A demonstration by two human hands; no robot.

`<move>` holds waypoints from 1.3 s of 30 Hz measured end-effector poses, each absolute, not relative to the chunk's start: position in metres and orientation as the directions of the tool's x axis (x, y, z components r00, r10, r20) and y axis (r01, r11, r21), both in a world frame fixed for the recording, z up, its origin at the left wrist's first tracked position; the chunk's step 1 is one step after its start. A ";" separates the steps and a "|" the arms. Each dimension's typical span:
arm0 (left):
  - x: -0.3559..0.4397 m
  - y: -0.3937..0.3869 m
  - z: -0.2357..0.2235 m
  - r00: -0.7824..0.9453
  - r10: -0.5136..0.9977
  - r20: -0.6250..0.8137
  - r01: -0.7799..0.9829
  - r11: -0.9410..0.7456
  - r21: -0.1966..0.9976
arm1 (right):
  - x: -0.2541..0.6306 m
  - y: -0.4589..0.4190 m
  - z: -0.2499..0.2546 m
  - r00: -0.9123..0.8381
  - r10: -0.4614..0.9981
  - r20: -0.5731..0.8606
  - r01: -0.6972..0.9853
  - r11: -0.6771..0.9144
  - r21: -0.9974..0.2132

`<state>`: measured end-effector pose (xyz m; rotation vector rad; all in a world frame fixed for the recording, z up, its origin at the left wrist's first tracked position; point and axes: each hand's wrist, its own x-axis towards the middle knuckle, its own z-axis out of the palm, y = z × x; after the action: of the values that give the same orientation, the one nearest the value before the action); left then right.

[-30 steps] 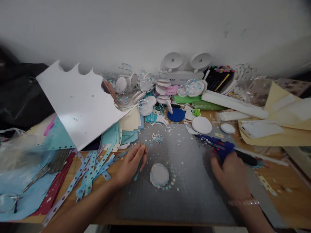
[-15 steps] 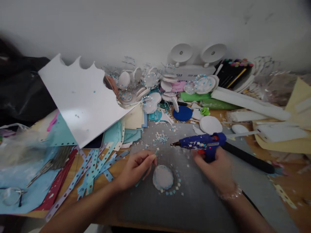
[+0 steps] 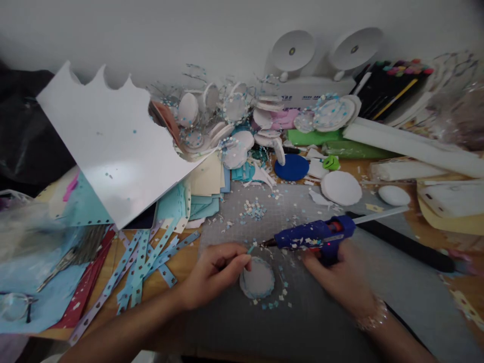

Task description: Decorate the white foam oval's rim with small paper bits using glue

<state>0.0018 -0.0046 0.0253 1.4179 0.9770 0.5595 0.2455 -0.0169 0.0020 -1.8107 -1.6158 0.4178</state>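
Left hand: left hand, thumb and fingertips pinched on a thin teal stick, just above the disc
Right hand: right hand, fingers wrapped round the grip of a blue glue gun
Glue gun: level over the mat, nozzle pointing left, right by stick tip; can't tell if touching; white glue stick out the back, paper bits on body
Disc: round white disc on gray mat, below stick tip
Star bits: loose star bits heaped behind disc; more curve along its right edge
Left side: punched paper strips, big white board
Behind mat: blue oval, white oval
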 end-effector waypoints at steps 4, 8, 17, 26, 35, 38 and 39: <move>0.002 -0.004 0.026 0.536 0.816 -0.215 0.231 0.103 0.967 | 0.246 -0.018 0.002 0.205 0.958 0.201 0.778 -0.035 -0.628; 0.002 -0.005 0.026 0.541 0.814 -0.211 0.228 0.099 0.969 | 0.246 -0.018 0.003 0.185 0.959 0.213 0.797 -0.019 -0.604; 0.001 -0.006 0.026 0.530 0.824 -0.202 0.242 0.082 0.967 | 0.246 -0.018 0.004 0.205 0.961 0.188 0.796 -0.052 -0.603; 0.002 -0.004 0.028 0.525 0.823 -0.215 0.258 0.087 0.962 | 0.249 -0.020 0.001 0.209 0.969 0.130 0.795 -0.091 -0.599; 0.003 -0.004 0.029 0.528 0.820 -0.222 0.250 0.100 0.963 | 0.247 -0.019 0.004 0.184 0.960 0.211 0.830 -0.037 -0.557; 0.003 -0.004 0.028 0.526 0.822 -0.216 0.249 0.094 0.964 | 0.247 -0.019 0.004 0.176 0.964 0.198 0.827 -0.036 -0.560; 0.003 -0.004 0.028 0.526 0.823 -0.214 0.249 0.092 0.964 | 0.247 -0.019 0.004 0.169 0.966 0.197 0.830 -0.032 -0.556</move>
<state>0.0026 -0.0041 0.0279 1.4596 0.9832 0.5489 0.2470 -0.0189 0.0036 -1.8928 -1.6931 0.3150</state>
